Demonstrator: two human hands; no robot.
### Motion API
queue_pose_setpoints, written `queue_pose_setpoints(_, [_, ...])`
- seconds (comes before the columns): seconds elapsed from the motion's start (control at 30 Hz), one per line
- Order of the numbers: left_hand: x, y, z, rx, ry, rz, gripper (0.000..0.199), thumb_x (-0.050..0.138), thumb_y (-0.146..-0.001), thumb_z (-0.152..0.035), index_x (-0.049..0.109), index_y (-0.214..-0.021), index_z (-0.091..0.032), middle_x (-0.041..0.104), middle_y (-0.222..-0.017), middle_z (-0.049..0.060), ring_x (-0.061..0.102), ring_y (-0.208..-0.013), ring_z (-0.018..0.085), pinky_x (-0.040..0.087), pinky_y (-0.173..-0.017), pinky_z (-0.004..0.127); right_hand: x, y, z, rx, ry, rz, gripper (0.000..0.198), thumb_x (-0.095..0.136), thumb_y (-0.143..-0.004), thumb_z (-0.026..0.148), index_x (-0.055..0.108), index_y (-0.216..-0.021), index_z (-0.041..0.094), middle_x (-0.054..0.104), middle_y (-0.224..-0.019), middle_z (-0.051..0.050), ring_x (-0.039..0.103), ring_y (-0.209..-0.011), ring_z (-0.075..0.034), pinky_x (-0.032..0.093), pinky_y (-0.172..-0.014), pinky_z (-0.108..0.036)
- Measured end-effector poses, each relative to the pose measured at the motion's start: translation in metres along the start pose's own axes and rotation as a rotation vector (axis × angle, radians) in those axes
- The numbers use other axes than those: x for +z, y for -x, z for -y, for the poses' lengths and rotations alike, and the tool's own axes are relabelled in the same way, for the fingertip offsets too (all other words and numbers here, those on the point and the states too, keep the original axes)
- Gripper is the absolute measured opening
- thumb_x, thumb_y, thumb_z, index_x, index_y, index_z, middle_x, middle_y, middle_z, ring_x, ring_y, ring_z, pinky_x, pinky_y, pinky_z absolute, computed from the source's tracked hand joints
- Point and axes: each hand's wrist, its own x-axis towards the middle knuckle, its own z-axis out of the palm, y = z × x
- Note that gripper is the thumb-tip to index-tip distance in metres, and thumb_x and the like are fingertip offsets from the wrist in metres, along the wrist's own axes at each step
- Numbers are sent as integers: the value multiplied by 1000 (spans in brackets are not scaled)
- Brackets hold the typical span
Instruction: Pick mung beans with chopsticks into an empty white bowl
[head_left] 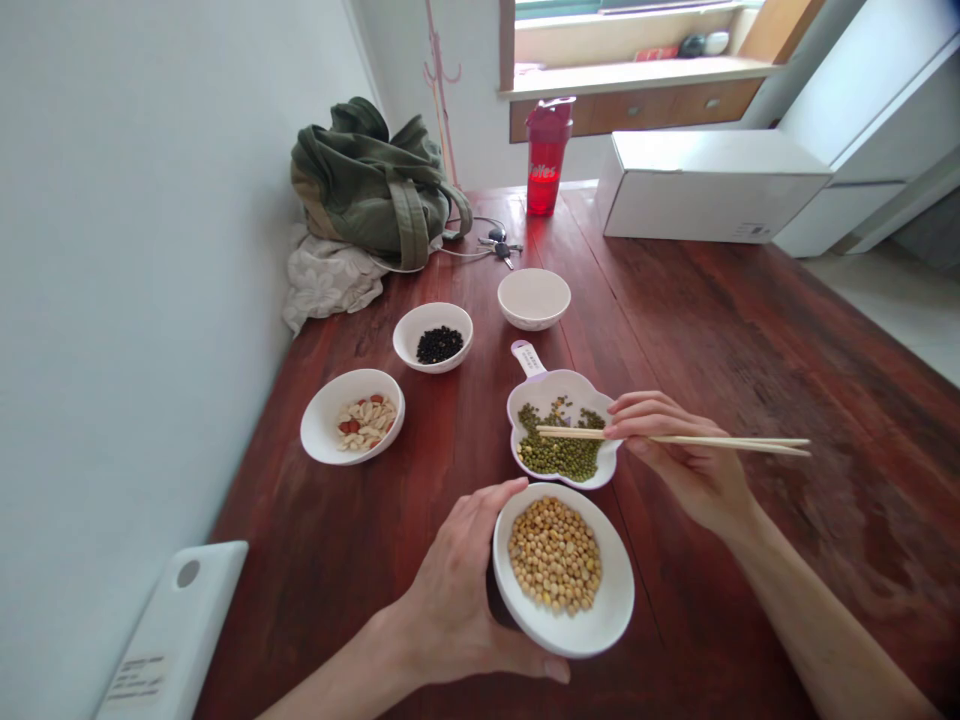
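My left hand [465,580] is wrapped round the side of a white bowl [619,600] of pale yellow soybeans [555,555]. With my right hand [686,465] I hold a pair of wooden chopsticks [727,442]. Their tips are over a flower-shaped white dish [583,385] with a short handle, just beyond the soybean bowl. Green mung beans [562,458] lie in that dish, with a few yellowish pieces among them. Whether the tips pinch anything is too small to tell.
At the left stand a bowl [319,425] of peanuts and a bowl [409,335] of black beans. Another white bowl [534,300] sits behind the dish. Farther back are keys [501,247], a red shaker bottle [547,160], a white box [712,190] and a green bag [367,190].
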Motion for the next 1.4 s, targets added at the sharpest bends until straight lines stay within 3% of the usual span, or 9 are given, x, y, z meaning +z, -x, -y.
queue_pose_setpoints(0.1, [0,-1,0,5,3,0,140,104,-58,-81,38,-170,-31,64,-155,16,68,-133,44,52,-120,64,-9,-2,-3,13,109,-95,19,70,-109,29,88,-114,33,87,-107,-6,79,-107,-27,63,-96,-46])
queue_pose_setpoints(0.2, [0,-2,1,14,-3,-10,140,105,-57,-81,39,-170,-31,64,-155,15,68,-132,43,52,-121,63,-8,-2,-4,-44,212,-87,18,72,-108,25,87,-113,33,87,-105,-4,79,-105,-26,59,-99,-46])
queue_pose_setpoints(0.37, [1,-2,0,19,10,-15,136,102,-61,-84,38,-170,-34,64,-156,13,68,-133,42,52,-121,62,-2,0,4,-77,39,44,19,68,-108,20,84,-107,30,85,-96,-3,77,-104,-24,62,-93,-41])
queue_pose_setpoints(0.57, [0,-2,-1,14,21,-3,139,103,-59,-84,37,-171,-33,64,-155,15,68,-132,43,52,-120,63,-15,-1,5,-22,122,-111,18,69,-108,22,84,-102,30,84,-92,-5,76,-96,-28,62,-91,-47])
queue_pose_setpoints(0.8, [1,1,0,9,-11,-8,143,106,-55,-80,38,-170,-32,64,-155,16,68,-133,44,52,-121,62,1,1,11,6,28,13,17,69,-108,21,83,-105,29,84,-96,-4,76,-101,-27,62,-91,-45])
queue_pose_setpoints(0.97, [2,1,3,-5,-15,1,145,107,-52,-79,39,-170,-30,64,-154,17,68,-132,45,53,-120,63,-3,3,12,17,-62,-94,20,66,-109,20,84,-106,30,82,-95,-5,75,-101,-27,62,-92,-45])
queue_pose_setpoints(1.17, [1,-1,0,10,-2,-13,141,106,-56,-79,36,-171,-35,64,-155,14,68,-133,43,52,-121,62,-4,0,15,11,-61,113,19,68,-109,21,84,-109,30,84,-98,-4,76,-104,-26,63,-93,-44])
queue_pose_setpoints(1.4, [0,1,0,-18,6,11,142,106,-54,-80,40,-169,-29,64,-154,17,68,-131,45,53,-119,63,-26,0,9,27,55,-60,19,68,-109,25,83,-101,33,82,-92,-4,76,-96,-29,62,-90,-48])
